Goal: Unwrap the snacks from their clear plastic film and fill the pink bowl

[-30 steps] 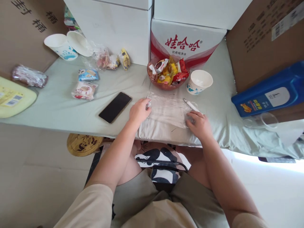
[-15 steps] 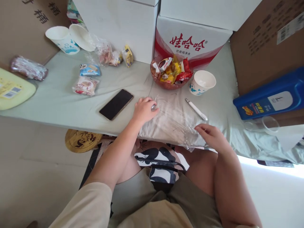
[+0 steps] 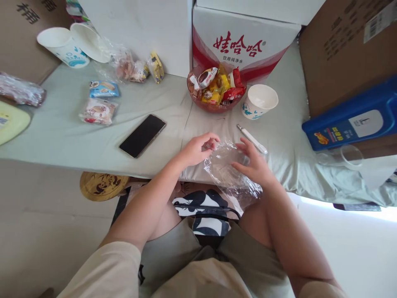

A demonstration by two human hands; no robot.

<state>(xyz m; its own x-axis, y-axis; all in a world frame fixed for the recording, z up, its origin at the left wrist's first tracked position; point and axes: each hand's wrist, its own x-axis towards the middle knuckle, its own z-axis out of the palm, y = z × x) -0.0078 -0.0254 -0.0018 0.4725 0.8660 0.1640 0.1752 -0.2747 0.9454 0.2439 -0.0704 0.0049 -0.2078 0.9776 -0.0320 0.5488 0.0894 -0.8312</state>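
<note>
A crumpled sheet of clear plastic film lies between my hands at the front edge of the cloth-covered table and hangs partly over it. My left hand has its fingers curled in at the film's left edge, closed on it. On the other side, my right hand hovers over the film with thumb and fingers spread apart. Just beyond the right fingertips is a white pen-like tool. A black smartphone rests to the left of my left hand.
Behind the hands stand a bowl of wrapped snacks and a paper cup. Wrapped snacks and tipped paper cups lie at the left. A blue bottle and a clear plastic cup are at the right. Boxes line the back.
My right hand has moved up and left and spread its fingers, releasing the film's right end. The stretched film has bunched up between the hands. My left hand has shifted slightly right.
</note>
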